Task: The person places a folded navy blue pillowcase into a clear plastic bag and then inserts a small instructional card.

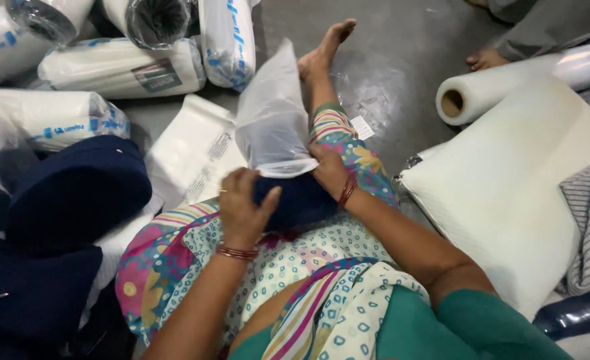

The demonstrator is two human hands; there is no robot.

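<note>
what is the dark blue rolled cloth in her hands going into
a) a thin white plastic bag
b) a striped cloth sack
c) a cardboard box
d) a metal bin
a: the left hand presses the dark blue rolled cloth while the right hand holds the mouth of a thin white plastic bag drawn over its end.
</note>
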